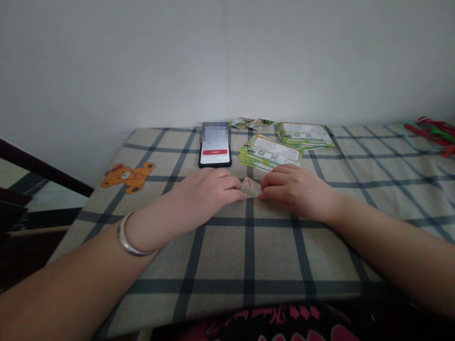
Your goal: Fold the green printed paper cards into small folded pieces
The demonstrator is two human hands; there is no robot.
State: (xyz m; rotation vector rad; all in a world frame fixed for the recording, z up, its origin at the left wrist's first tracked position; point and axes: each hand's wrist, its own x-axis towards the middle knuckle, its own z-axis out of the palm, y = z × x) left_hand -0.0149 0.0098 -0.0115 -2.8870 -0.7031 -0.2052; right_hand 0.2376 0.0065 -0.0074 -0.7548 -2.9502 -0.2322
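On the left, a brown cartoon bear (128,177) marks the checked cloth on the surface (220,255). The left hand (211,187), with a silver bracelet (133,237) on its wrist, has its fingers curled closed on the left end of a folded paper (250,185). Just beyond that hand is a black-edged phone (215,158) showing a red bar. The folded paper sits low on the surface between both hands: small, roughly triangular, pointed at the top, pale with orange lines and green patches; its ends are hidden under the fingers. Behind it are two small folded pieces (261,124) by the wall and a fanned pile of green-and-white leaflets (272,149). The right hand (300,189) grips the paper's right end, fingers bent together. Farther right lie a second leaflet pile (305,134) and a red-and-green bundle (435,134).
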